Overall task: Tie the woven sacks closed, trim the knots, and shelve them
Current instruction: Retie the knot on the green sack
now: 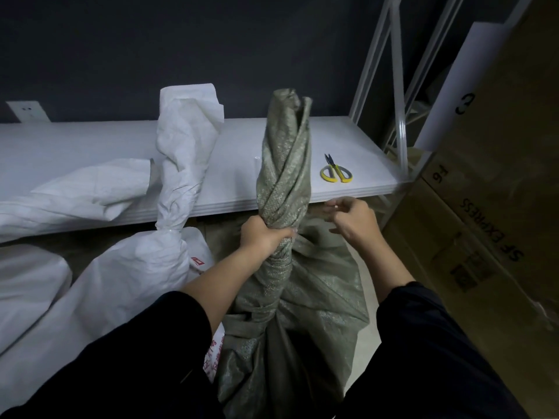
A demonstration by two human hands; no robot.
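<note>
Green sack (284,164), centre: left hand (263,234) clamped round its neck, right hand (351,219) beside it, grip unclear. White sack (181,164) at 10 o'clock, cardboard boxes (484,237) at 3. Scissors (336,171) on white shelf (90,152); dark wall (151,49) behind.

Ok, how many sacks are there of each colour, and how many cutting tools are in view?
white sacks: 3
green sack: 1
scissors: 1
Total: 5
</note>
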